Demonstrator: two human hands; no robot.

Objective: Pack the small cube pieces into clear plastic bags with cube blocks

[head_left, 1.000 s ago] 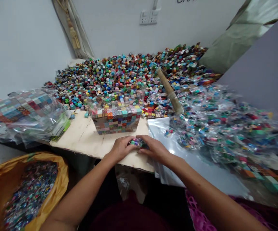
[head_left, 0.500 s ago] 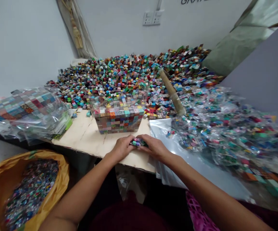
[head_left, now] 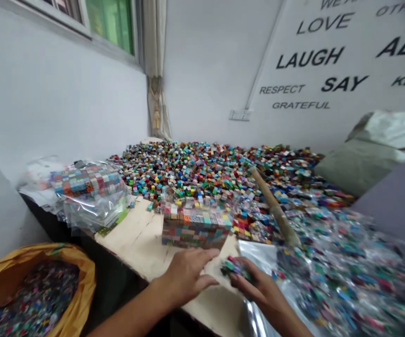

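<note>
My right hand [head_left: 260, 283] pinches a small clear packet [head_left: 235, 267] of colourful pieces, pink, green and purple, above the pale wooden board [head_left: 135, 236]. To its left, my left hand [head_left: 186, 276] is empty, its thumb and fingers apart and pointing towards the packet. Just beyond my hands stands a block of stacked multicoloured cubes [head_left: 195, 229] inside a clear plastic bag. Flat clear plastic bags [head_left: 256, 250] lie under and beside my right hand, partly hidden by it.
Loose coloured cubes [head_left: 188, 164] are heaped at the back, with a wooden stick [head_left: 274, 206] across them. Many small filled packets [head_left: 350, 276] spread to the right. Bagged cube blocks [head_left: 88, 180] lie at left. Below, a yellow sack [head_left: 86, 271] holds small packets.
My left hand has let go of the packet and moved apart from my right hand, which keeps it. The view has tilted up, showing more wall.
</note>
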